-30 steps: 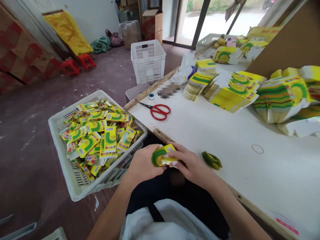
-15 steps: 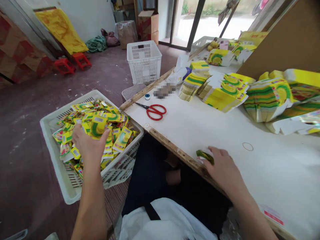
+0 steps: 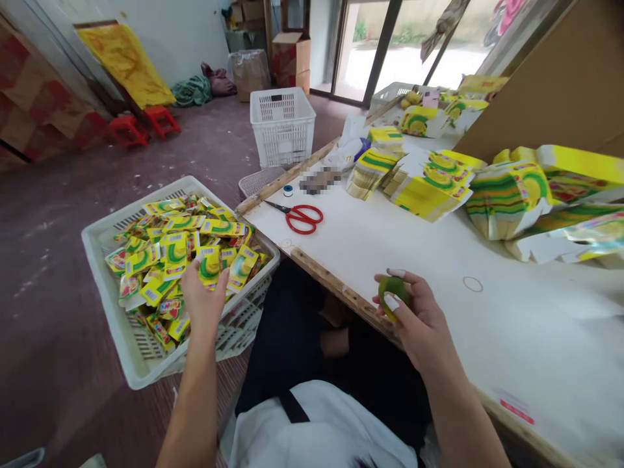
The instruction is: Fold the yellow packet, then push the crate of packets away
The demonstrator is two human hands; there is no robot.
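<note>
My left hand (image 3: 203, 296) hovers over the near right part of a white plastic crate (image 3: 110, 312), thumb and fingers apart. Under and around it lie small yellow-and-green printed packets (image 3: 175, 253), heaped loosely; a packet (image 3: 208, 263) shows between the thumb and fingers but does not look gripped. Above the table's wooden front edge, my right hand (image 3: 419, 318) pinches a small rounded green-and-yellow thing (image 3: 391, 289) between thumb and fingers. Its exact kind is hard to make out.
On the white table (image 3: 361, 247) are red-handled scissors (image 3: 303, 218), a small blue-and-white spool (image 3: 288, 190), a rubber band (image 3: 472, 284) and stacks of flat printed cartons (image 3: 429, 188). Another white crate (image 3: 283, 127) stands on the floor beyond. A brown board (image 3: 546, 91) rises at right.
My left hand has shifted right and nearer over the crate, leaving a packet on the heap. My right hand has lifted the green-and-yellow thing slightly and turned it.
</note>
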